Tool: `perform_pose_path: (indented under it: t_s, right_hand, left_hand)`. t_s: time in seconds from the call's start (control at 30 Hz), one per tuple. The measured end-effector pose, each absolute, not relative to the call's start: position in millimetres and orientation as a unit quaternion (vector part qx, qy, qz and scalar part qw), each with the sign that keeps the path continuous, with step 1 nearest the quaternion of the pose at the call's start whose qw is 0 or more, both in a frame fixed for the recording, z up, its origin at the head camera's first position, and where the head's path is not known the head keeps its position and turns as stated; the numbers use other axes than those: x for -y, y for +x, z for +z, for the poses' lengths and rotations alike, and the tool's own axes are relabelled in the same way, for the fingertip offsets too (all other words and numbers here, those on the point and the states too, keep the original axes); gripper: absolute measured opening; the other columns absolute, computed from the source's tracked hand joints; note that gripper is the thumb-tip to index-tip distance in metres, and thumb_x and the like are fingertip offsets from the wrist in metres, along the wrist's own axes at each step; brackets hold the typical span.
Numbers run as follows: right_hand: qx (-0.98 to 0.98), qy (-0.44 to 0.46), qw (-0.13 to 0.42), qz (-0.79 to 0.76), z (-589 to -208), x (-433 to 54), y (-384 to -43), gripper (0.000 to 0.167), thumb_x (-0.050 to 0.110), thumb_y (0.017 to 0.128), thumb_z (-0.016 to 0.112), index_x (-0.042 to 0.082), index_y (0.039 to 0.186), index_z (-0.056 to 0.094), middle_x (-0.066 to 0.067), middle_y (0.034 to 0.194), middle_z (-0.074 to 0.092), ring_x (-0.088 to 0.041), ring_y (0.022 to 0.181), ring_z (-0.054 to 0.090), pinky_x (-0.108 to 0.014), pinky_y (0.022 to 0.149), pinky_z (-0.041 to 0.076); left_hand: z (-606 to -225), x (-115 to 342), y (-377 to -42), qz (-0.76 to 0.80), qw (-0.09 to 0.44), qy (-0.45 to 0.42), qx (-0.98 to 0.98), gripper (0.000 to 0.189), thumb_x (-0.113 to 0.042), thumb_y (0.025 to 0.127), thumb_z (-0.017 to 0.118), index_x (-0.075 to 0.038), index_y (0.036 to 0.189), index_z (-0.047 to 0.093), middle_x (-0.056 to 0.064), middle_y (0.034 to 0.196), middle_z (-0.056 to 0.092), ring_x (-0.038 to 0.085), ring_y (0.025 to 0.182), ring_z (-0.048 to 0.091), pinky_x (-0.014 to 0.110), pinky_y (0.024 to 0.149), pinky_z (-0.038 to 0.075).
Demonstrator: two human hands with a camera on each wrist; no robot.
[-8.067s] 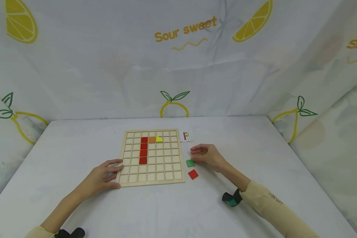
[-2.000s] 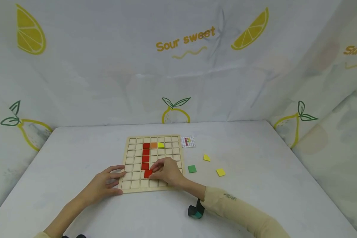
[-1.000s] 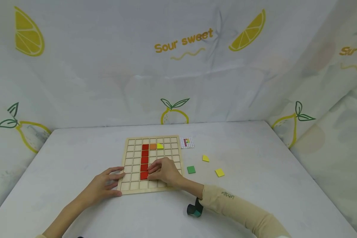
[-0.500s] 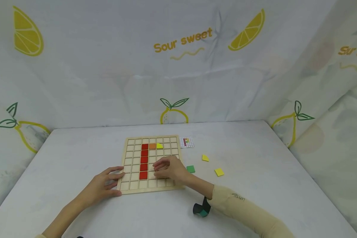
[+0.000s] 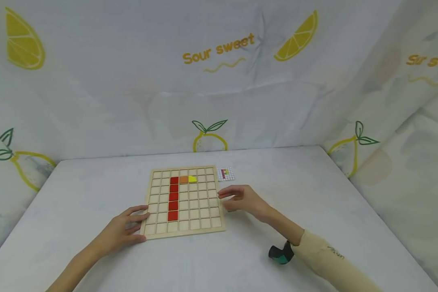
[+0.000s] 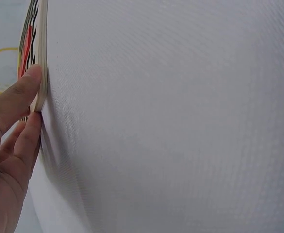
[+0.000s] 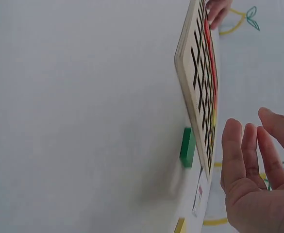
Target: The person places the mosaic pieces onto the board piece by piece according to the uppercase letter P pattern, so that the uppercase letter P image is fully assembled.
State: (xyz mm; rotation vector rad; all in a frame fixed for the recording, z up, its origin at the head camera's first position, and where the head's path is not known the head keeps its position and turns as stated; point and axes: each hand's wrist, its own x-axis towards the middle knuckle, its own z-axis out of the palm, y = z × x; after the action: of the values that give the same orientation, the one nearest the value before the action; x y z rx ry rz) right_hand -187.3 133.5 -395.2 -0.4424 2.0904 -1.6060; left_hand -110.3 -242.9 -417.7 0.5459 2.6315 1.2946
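Note:
A wooden grid board [image 5: 184, 234] lies on the white table. One of its columns holds several red square tiles [image 5: 173, 197], with an orange tile [image 5: 183, 179] and a yellow round-cornered tile [image 5: 192, 179] beside the top one. My left hand [image 5: 118, 230] rests on the board's left edge, fingers extended; the left wrist view shows fingertips at its corner. Past the right edge, my right hand [image 5: 246, 200] hovers with bent, parted fingers and holds nothing. Below it is a green square tile [image 7: 187, 147], mostly hidden in the head view.
A small pattern card [image 5: 226, 174] lies at the board's upper right. A yellow tile [image 7: 179, 225] shows at the bottom of the right wrist view; my right hand and arm cover that area in the head view. A lemon-print cloth [image 5: 160, 117] hangs behind the table.
My right hand set a red tile into the column's bottom cell, let go and moved right, off the board, over the green tile. My left hand stays at the board's left edge.

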Motion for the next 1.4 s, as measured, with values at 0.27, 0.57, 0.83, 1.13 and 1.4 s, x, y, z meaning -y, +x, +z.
perform_pose_path:
  t_s: [0.27, 0.57, 0.83, 1.13, 1.4]
  right_hand:
    - [-0.786, -0.153, 0.211, -0.561, -399, -184, -197, 0.04, 0.012, 0.09, 0.069, -0.005, 0.124, 0.058, -0.023, 0.124, 0.059, -0.026, 0.105, 0.063, -0.029, 0.086, 0.059]
    - [-0.81, -0.14, 0.191, -0.537, -401, -240, -205, 0.041, 0.015, 0.09, 0.068, -0.002, 0.126, 0.058, -0.021, 0.128, 0.057, -0.031, 0.113, 0.058, -0.025, 0.085, 0.058]
    - [-0.819, -0.109, 0.199, -0.527, -409, -261, -206, 0.044, 0.013, 0.089, 0.07, -0.003, 0.128, 0.056, -0.02, 0.13, 0.057, -0.034, 0.119, 0.053, -0.022, 0.086, 0.056]
    - [-0.832, -0.133, 0.199, -0.5, -409, -260, -207, 0.043, 0.015, 0.09, 0.068, -0.003, 0.127, 0.057, -0.021, 0.131, 0.055, -0.037, 0.121, 0.052, -0.027, 0.091, 0.056]
    - [-0.834, -0.14, 0.2, -0.495, -411, -255, -211, 0.043, 0.015, 0.089, 0.071, -0.003, 0.125, 0.058, -0.021, 0.129, 0.056, -0.031, 0.111, 0.059, -0.023, 0.089, 0.056]
  left_hand:
    - [-422, 249, -107, 0.444, 0.058, 0.193, -0.873, 0.065, -0.012, 0.071, 0.082, 0.015, 0.123, 0.055, 0.027, 0.141, 0.038, 0.045, 0.12, 0.048, 0.032, 0.09, 0.056]
    - [-421, 246, -110, 0.446, 0.073, 0.189, -0.872, 0.065, -0.011, 0.072, 0.082, 0.016, 0.124, 0.054, 0.028, 0.142, 0.036, 0.048, 0.119, 0.047, 0.032, 0.09, 0.056]
    - [-420, 245, -106, 0.452, 0.092, 0.179, -0.869, 0.066, -0.014, 0.073, 0.081, 0.016, 0.124, 0.054, 0.028, 0.144, 0.033, 0.048, 0.12, 0.045, 0.028, 0.091, 0.055]
    - [-419, 243, -107, 0.452, 0.086, 0.191, -0.867, 0.066, -0.014, 0.073, 0.081, 0.017, 0.124, 0.053, 0.029, 0.142, 0.035, 0.049, 0.12, 0.045, 0.03, 0.092, 0.054]
    - [-419, 245, -109, 0.447, 0.086, 0.196, -0.869, 0.067, -0.016, 0.074, 0.081, 0.017, 0.125, 0.053, 0.028, 0.142, 0.035, 0.048, 0.12, 0.045, 0.031, 0.091, 0.055]
